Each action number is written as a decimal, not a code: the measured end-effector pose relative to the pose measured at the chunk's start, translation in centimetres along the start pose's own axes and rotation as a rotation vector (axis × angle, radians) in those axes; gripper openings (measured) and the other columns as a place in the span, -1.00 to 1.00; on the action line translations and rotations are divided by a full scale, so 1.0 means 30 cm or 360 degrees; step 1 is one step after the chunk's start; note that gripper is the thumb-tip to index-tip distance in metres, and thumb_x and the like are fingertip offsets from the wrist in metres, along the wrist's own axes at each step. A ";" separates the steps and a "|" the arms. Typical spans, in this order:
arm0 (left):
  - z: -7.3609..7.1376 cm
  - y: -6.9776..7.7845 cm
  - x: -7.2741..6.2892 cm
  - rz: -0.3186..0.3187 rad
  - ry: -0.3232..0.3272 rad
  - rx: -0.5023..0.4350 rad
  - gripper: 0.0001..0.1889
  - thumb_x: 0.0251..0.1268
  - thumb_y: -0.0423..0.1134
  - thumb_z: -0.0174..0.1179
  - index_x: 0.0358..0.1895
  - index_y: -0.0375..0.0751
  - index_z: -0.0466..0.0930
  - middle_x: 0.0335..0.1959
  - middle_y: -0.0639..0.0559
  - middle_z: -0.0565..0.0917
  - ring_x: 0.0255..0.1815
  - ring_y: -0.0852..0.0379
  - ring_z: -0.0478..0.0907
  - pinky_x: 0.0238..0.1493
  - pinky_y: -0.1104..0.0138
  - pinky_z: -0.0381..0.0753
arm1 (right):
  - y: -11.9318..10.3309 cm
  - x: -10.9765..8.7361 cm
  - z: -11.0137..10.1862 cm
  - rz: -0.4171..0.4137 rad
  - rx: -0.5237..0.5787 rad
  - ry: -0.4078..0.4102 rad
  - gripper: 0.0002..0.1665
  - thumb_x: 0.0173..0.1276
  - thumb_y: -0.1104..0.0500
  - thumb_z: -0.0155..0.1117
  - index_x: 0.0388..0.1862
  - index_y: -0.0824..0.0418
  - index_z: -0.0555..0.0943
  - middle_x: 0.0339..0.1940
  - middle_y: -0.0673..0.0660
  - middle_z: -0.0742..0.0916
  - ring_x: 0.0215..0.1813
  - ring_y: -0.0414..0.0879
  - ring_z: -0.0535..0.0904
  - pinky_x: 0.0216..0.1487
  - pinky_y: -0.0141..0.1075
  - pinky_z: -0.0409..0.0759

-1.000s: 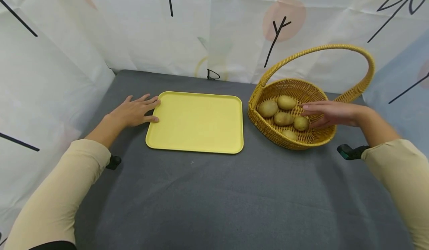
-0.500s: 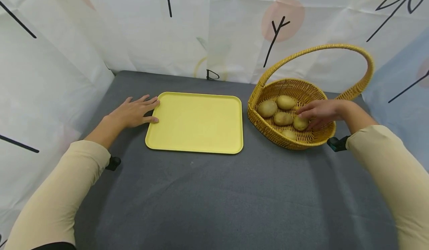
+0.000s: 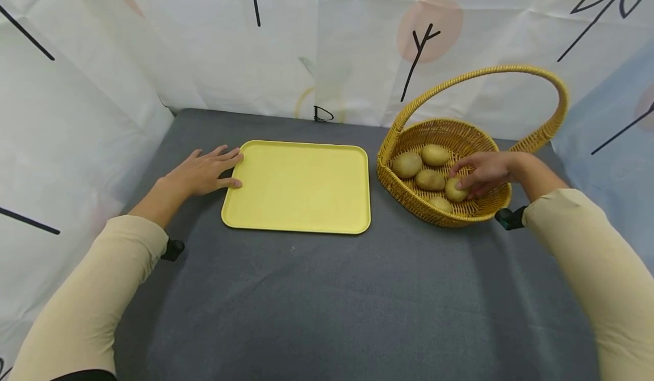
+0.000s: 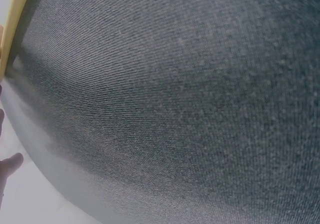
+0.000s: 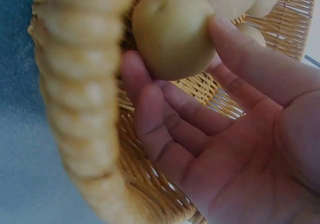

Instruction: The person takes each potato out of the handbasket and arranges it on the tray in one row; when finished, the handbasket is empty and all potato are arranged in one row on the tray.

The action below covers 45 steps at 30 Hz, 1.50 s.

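In the head view my left hand (image 3: 201, 172) lies at the left edge of a yellow rectangular tray (image 3: 301, 191), fingers spread, with fingertips and thumb touching its rim. The left wrist view catches only a few fingertips and a sliver of the tray. On the right, my right hand (image 3: 487, 172) reaches into a woven basket (image 3: 401, 192) with a tall arched handle. Its thumb and curled fingers hold a small round potato (image 5: 172, 31), thumb on one side and fingers on the other. Several other potatoes (image 3: 407, 165) lie beside it in the basket.
A dark grey cloth (image 3: 327, 296) covers the table under the tray and basket. The basket's handle (image 3: 511, 70) arches above the right hand. White printed curtains (image 3: 357, 46) hang along the table's back and left side.
My right hand has moved left and down within the basket, and its thumb and fingers have closed around the round potato. The left hand stays at the tray's edge.
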<state>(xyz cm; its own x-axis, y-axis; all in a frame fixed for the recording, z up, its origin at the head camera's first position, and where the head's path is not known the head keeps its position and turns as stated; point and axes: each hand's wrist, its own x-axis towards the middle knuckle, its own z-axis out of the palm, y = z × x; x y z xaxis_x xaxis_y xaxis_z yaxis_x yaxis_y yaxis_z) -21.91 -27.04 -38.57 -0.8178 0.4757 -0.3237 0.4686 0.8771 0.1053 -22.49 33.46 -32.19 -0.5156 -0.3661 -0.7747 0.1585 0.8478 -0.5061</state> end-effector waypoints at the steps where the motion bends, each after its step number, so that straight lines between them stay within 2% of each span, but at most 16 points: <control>1: 0.000 0.001 -0.001 0.0001 0.0004 0.0000 -0.15 0.47 0.22 0.04 0.61 -0.19 -0.01 0.61 -0.19 0.00 0.60 -0.28 -0.15 0.39 -0.37 -0.14 | -0.001 0.000 0.000 -0.0011 -0.0006 -0.0009 -0.43 0.58 0.11 0.12 0.40 0.39 0.27 -0.14 0.16 0.54 -0.14 -0.01 0.56 -0.01 -0.11 0.61; 4: 0.001 -0.003 0.000 0.0002 0.0001 0.0016 -0.15 0.47 0.22 0.04 0.61 -0.19 -0.01 0.61 -0.18 0.00 0.60 -0.28 -0.15 0.40 -0.36 -0.13 | -0.001 -0.009 0.002 -0.0049 -0.0001 -0.0009 -0.40 0.57 0.11 0.13 0.42 0.39 0.25 -0.09 0.17 0.55 -0.09 0.00 0.59 0.01 -0.12 0.61; 7: 0.004 -0.006 0.000 0.0002 0.0000 0.0029 -0.15 0.47 0.22 0.04 0.61 -0.18 -0.02 0.62 -0.18 0.00 0.60 -0.27 -0.17 0.40 -0.35 -0.11 | -0.007 -0.030 0.001 -0.0094 0.0022 0.0049 -0.34 0.57 0.09 0.13 0.47 0.40 0.21 -0.05 0.20 0.58 -0.01 0.04 0.63 0.04 -0.10 0.63; 12: 0.006 -0.008 -0.002 -0.0001 -0.0002 0.0037 -0.15 0.48 0.22 0.02 0.62 -0.17 -0.03 0.62 -0.17 -0.01 0.60 -0.27 -0.16 0.40 -0.35 -0.10 | -0.049 -0.084 0.001 -0.0246 -0.0018 0.0158 -0.31 0.59 0.07 0.11 0.51 0.38 0.18 0.00 0.22 0.65 0.07 0.09 0.64 0.09 -0.06 0.62; 15: 0.001 -0.001 -0.002 0.0005 -0.0012 0.0037 -0.15 0.48 0.23 0.02 0.61 -0.17 -0.03 0.62 -0.18 -0.01 0.60 -0.27 -0.16 0.39 -0.35 -0.09 | -0.093 -0.118 0.010 -0.0325 -0.0040 0.0170 -0.30 0.59 0.07 0.11 0.53 0.36 0.17 0.01 0.25 0.66 0.09 0.11 0.64 0.12 -0.09 0.61; 18: -0.002 0.003 -0.002 0.0015 -0.0017 0.0043 -0.14 0.48 0.24 0.01 0.61 -0.19 -0.02 0.61 -0.20 0.01 0.60 -0.28 -0.15 0.39 -0.36 -0.07 | -0.154 -0.141 0.028 -0.0426 -0.0057 0.0134 -0.34 0.58 0.10 0.12 0.50 0.35 0.22 -0.07 0.28 0.68 0.02 0.08 0.65 0.07 -0.12 0.63; 22: -0.001 0.001 -0.006 0.0026 -0.0005 0.0058 -0.14 0.47 0.24 0.02 0.60 -0.21 0.00 0.60 -0.22 0.02 0.59 -0.29 -0.13 0.38 -0.36 -0.03 | -0.251 -0.132 0.065 -0.0630 -0.0096 0.0066 -0.46 0.57 0.17 0.12 0.43 0.33 0.34 -0.16 0.27 0.68 -0.11 0.05 0.65 -0.04 -0.14 0.65; 27: -0.002 0.004 -0.009 0.0031 0.0007 0.0073 -0.15 0.48 0.23 0.02 0.60 -0.22 0.01 0.60 -0.22 0.03 0.59 -0.29 -0.12 0.38 -0.35 -0.01 | -0.373 -0.070 0.127 -0.0826 -0.0171 -0.0012 -0.55 0.55 0.17 0.16 0.35 0.25 0.44 -0.20 0.24 0.70 -0.16 0.15 0.61 -0.10 -0.13 0.62; 30: -0.004 0.007 -0.008 0.0035 0.0015 0.0080 -0.16 0.48 0.22 0.02 0.60 -0.21 0.01 0.60 -0.22 0.03 0.59 -0.29 -0.11 0.38 -0.35 -0.01 | -0.450 -0.013 0.173 -0.0924 -0.0201 -0.0012 -0.58 0.53 0.13 0.20 0.30 0.21 0.49 -0.24 0.23 0.71 -0.17 0.20 0.60 -0.11 -0.12 0.61; 37: 0.006 -0.006 -0.002 0.0023 0.0020 0.0071 -0.15 0.46 0.25 0.02 0.60 -0.19 0.02 0.60 -0.21 0.04 0.59 -0.28 -0.11 0.38 -0.34 0.00 | -0.608 0.160 0.323 -0.1099 -0.0041 0.0043 -0.55 0.50 0.17 0.24 0.28 0.30 0.50 -0.22 0.18 0.78 -0.16 0.13 0.70 -0.04 -0.08 0.65; 45: 0.010 -0.014 0.003 0.0026 0.0031 0.0059 -0.15 0.46 0.27 0.01 0.60 -0.17 0.02 0.60 -0.20 0.04 0.59 -0.28 -0.10 0.36 -0.35 0.01 | -0.752 0.345 0.499 -0.1189 0.0091 0.0135 -0.53 0.48 0.19 0.27 0.28 0.37 0.51 -0.33 0.25 0.76 -0.17 0.29 0.67 -0.14 -0.16 0.62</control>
<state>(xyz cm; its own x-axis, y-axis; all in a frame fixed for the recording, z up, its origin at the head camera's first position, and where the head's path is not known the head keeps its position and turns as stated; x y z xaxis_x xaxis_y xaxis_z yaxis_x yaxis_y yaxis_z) -22.08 -27.38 -38.93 -0.8160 0.4916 -0.3040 0.4939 0.8663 0.0752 -18.81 4.81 -34.45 -0.5657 -0.8032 -0.1867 -0.2168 0.3632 -0.9061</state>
